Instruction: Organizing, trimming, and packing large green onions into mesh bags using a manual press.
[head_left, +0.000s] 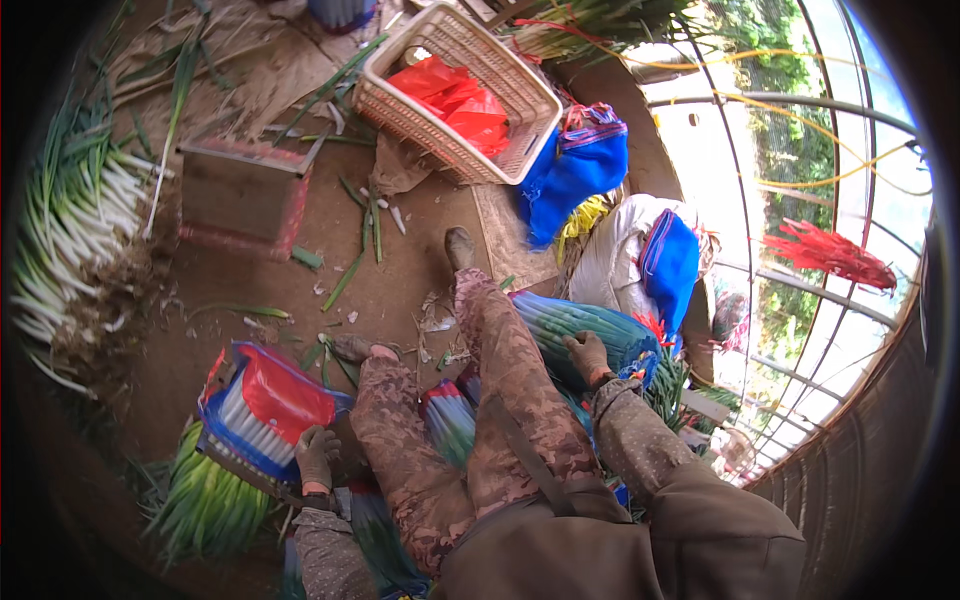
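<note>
My gloved right hand (586, 356) is on a wrapped bundle of green onions (555, 326), its fingers curled against the blue-green plastic. That bundle lies beside my right thigh, with a red tie at its far right end. My gloved left hand (316, 454) is at the lower right corner of a red and blue plastic bag (289, 397). Whether its half-curled fingers grip the bag is unclear. White onion stalks show through the bag, and loose green leaves (214, 487) spread out below it. More wrapped onions (450, 424) lie between my legs.
A heap of unwrapped green onions (82, 262) lies at far left, beside a box-like stand (240, 191). Ahead, a plastic crate (450, 154) holds red plastic (457, 101). Blue bags (585, 165) and a white sack (611, 255) are at right. Leaf scraps (352, 277) litter the floor.
</note>
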